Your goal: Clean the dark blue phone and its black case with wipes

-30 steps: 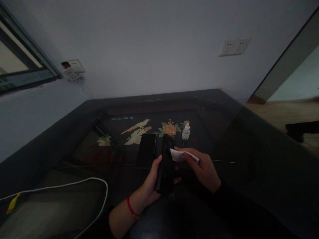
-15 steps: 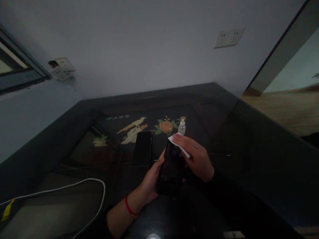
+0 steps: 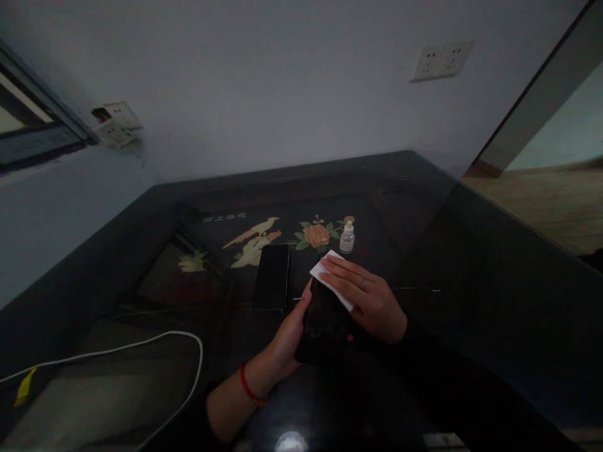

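Observation:
My left hand [image 3: 286, 339] is wrapped round a black phone [image 3: 321, 336], its thumb along the left edge. The phone is held tilted above the table. My right hand [image 3: 370, 298], with a ring on one finger, presses a folded white wipe [image 3: 332, 280] against the phone's upper end, covering it. Left of the held phone lies a second black phone [image 3: 272, 276], flat on the table. A small clear bottle with a white cap [image 3: 347, 237] stands just beyond my right hand.
The dark glossy table [image 3: 226, 188] carries a bird-and-flower picture. A white cable [image 3: 141, 344] with a yellow tag [image 3: 24, 387] curves across its left side. Wall sockets [image 3: 443, 59] are behind, and a small pale object [image 3: 443, 440] lies at the near edge.
My right hand has slid the wipe slightly left and down, so it covers more of the phone's upper end. My left hand keeps its hold. The camera view has shifted a little.

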{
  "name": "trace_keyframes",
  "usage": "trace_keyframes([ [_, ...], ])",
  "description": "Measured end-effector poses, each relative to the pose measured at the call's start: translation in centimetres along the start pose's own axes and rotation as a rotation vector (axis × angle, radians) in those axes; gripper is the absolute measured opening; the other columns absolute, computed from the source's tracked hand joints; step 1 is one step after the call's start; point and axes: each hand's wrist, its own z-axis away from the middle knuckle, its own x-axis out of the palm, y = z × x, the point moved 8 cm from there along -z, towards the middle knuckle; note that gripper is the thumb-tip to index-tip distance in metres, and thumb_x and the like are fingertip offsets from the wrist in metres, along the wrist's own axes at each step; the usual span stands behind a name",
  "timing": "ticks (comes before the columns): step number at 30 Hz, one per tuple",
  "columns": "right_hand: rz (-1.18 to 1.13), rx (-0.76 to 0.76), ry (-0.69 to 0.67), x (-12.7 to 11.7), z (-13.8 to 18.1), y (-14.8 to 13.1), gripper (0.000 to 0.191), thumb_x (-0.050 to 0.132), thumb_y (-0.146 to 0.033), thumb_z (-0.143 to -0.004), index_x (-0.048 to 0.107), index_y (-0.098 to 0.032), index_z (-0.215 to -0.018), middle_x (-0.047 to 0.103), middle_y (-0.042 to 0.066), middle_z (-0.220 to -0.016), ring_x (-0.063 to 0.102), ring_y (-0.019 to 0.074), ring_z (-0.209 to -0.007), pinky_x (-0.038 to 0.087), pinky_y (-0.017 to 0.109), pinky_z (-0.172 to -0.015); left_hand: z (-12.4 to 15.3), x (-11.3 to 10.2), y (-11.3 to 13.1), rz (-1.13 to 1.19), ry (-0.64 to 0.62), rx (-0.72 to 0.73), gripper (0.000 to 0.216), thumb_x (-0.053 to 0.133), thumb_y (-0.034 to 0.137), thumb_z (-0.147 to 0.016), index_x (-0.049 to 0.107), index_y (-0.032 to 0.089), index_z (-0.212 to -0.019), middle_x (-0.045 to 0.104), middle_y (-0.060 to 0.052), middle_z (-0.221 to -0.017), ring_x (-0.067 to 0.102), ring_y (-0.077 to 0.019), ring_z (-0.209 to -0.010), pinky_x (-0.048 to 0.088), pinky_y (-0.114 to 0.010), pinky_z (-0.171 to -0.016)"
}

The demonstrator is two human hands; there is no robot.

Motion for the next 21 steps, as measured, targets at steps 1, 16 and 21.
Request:
trace_keyframes([
  [1, 0.019, 0.033, 0.006, -0.1, 0.1, 0.4, 0.041, 0.044, -0.004, -0.09, 0.057, -0.011, -0.129, 0.061, 0.017, -0.13, 0.048, 0.0235, -0.132, 0.048, 0.044, -0.106, 0.0, 0.0, 0.1, -0.004, -0.014, 0.018, 0.058, 0.05, 0.043, -0.092, 0.033, 0.033, -0.147, 0.056, -0.007, -0.136, 0.06, -0.0277, -0.114, 0.05, -0.049, -0.094],
  [16, 0.075, -0.18, -0.117, 1.8, 0.2, -2.8, 0.033, 0.045, -0.009, -0.094, 0.058, -0.003, -0.123, 0.063, 0.018, -0.128, 0.044, 0.0243, -0.135, 0.049, 0.04, -0.106, -0.3, -0.3, 0.9, 0.117, 0.054, 0.104, 0.056, 0.038, 0.051, -0.095, 0.055, 0.014, -0.133, 0.067, -0.012, -0.119, 0.06, -0.0222, -0.114, 0.043, -0.031, -0.1],
  [21, 0.067, -0.23, -0.153, 1.5, 0.5, -3.0, 0.03, 0.043, -0.009, -0.094, 0.062, -0.005, -0.117, 0.066, 0.015, -0.123, 0.052, 0.0246, -0.128, 0.055, 0.038, -0.098, -0.4, -0.5, 2.1, 0.228, 0.017, 0.154, 0.055, 0.032, 0.053, -0.096, 0.051, 0.023, -0.137, 0.069, -0.008, -0.113, 0.064, -0.0208, -0.104, 0.045, -0.034, -0.096],
])
